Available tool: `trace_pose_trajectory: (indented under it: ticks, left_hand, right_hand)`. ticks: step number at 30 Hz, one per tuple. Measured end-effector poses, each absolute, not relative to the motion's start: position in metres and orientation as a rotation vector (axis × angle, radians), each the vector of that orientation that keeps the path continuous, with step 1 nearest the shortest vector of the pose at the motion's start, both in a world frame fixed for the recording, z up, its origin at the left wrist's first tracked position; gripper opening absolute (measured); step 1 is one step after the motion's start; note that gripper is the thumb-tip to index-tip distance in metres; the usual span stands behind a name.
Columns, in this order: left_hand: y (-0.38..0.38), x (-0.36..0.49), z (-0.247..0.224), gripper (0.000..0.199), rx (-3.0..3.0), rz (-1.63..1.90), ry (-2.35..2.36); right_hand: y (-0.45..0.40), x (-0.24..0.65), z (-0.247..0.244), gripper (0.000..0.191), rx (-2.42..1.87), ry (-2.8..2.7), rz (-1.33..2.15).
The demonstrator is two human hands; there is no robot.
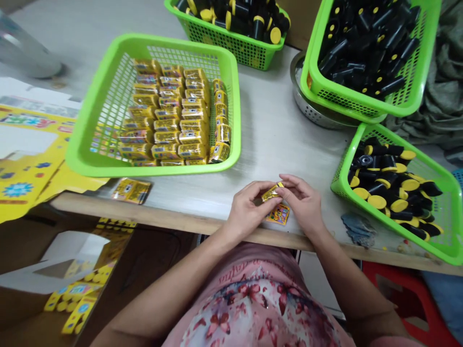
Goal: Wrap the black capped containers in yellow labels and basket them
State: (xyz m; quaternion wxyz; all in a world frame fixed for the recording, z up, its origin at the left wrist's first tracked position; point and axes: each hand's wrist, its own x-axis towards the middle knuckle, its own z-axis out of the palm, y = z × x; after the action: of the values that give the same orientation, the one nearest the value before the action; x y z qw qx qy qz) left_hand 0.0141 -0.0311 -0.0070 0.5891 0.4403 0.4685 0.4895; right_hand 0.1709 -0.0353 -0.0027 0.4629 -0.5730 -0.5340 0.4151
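Note:
Near the table's front edge, my left hand (249, 205) and my right hand (303, 200) meet around a small shiny yellow packet (272, 193). Fingers of both hands are closed on it, and part of it is hidden behind them. Just below, a colourful printed card (278, 214) lies on the table, partly covered by my hands. To the left, a flat stack of yellow printed packaging (132, 191) lies at the edge. Behind it stands a green basket (237, 115) holding rows of yellow wrapped packets (166, 113).
At right, a green basket (342, 166) holds black tubes with yellow caps (394, 188). More black parts fill a basket (415, 103) over a metal colander (307, 103) and another basket (231, 46) behind. A blue-grey rag (358, 230) lies near the edge. An open carton (21, 318) stands below left.

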Motion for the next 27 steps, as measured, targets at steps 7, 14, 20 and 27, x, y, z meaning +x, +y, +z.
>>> trace_pose_trajectory:
  ticks: [7,14,20,27]
  left_hand:
    - [-0.022,0.010,0.001,0.045,0.564,1.079,0.905]
    - [-0.021,0.005,0.002,0.041,0.513,0.747,0.656]
    - [-0.019,0.001,0.001,0.034,0.475,0.732,0.630]
    - [-0.019,0.002,0.004,0.029,0.439,0.800,0.764]
  right_hand:
    - [-0.041,0.162,-0.007,0.081,-1.211,-2.005,0.252]
    - [-0.043,0.161,-0.002,0.073,-1.159,-1.945,0.290]
    - [-0.046,0.165,0.004,0.073,-1.093,-2.014,0.331]
    - [-0.047,0.167,0.002,0.075,-1.102,-2.031,0.378]
